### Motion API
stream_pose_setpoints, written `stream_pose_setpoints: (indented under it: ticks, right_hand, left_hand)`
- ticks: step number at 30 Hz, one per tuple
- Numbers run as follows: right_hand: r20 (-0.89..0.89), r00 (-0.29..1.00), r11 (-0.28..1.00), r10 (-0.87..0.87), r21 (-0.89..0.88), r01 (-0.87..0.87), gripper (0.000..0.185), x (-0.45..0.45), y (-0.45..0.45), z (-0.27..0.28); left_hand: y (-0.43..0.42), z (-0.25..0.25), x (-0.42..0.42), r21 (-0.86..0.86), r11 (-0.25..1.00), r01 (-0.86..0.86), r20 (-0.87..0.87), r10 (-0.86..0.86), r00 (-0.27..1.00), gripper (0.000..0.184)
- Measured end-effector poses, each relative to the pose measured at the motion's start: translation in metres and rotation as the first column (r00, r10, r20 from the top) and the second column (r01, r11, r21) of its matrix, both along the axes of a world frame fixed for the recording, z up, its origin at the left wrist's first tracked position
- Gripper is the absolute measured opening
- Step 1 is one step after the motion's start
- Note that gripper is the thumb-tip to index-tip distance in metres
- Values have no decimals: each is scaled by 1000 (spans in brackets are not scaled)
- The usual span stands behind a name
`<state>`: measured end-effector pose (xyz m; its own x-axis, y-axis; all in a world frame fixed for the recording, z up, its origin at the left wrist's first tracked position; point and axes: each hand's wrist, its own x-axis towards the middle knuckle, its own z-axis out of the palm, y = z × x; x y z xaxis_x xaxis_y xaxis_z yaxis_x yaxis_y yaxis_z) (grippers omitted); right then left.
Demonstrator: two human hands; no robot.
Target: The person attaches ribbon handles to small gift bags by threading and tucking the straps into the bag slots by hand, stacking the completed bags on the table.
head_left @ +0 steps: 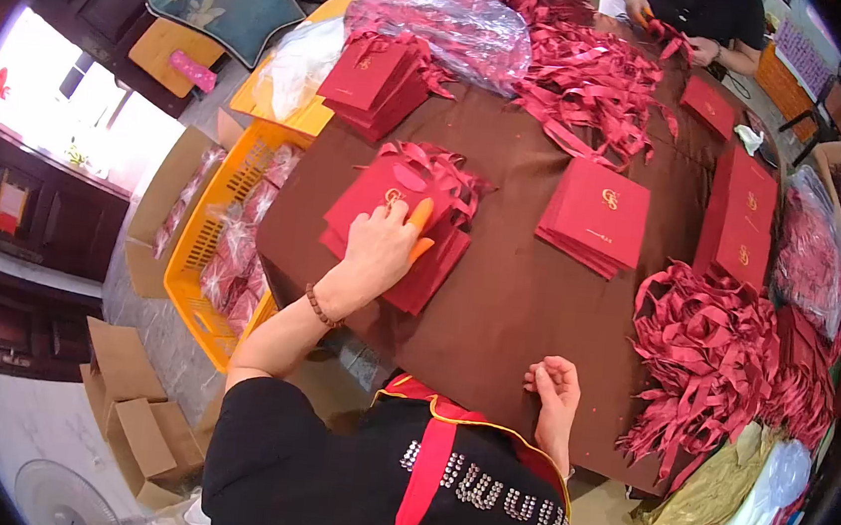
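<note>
Ribboned bags (368, 196) are stacked under the left hand's (380, 243) spread grip; plain bags (593, 213) are left; right hand's (556, 392) grip: unclear.

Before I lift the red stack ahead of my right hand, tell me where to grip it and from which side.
Likely best: bring the right hand in from the near side and pinch the red stack at its near edge, thumb on top, fingers below. It lies flat, its layers step out toward you, and bare tablecloth fronts that edge, while ribbons crowd the far side.
</note>
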<state>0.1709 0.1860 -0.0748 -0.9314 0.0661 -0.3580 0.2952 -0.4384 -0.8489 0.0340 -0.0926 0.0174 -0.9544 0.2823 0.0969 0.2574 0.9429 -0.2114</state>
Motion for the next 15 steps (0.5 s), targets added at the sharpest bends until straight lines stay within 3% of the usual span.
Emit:
stream_pose_setpoints:
  ticks: [2,5,7,8,11,15]
  right_hand:
    - [10,1000,1000,-8,-13,8,16,3,5,-6]
    - [39,999,1000,-26,1,26,17,4,10,-11]
    - [25,1000,1000,3,-22,-2,18,2,10,-11]
    - [15,1000,1000,6,-24,-6,18,0,9,-8]
    - [-10,1000,1000,-10,14,10,16,1,10,-2]
    - [-18,1000,1000,-20,-9,19,19,10,19,-3]
  left_hand:
    - [6,2,0,-17,1000,-22,-6,22,1000,39]
    - [31,19,1,92,989,114,-143,-100,985,33]
    - [60,17,-4,607,765,216,17,-284,959,30]
    - [80,11,-9,693,689,213,38,-330,943,31]
    - [134,-28,-45,570,755,324,-211,-246,946,43]
    - [160,-88,-78,584,728,360,-236,-273,933,48]
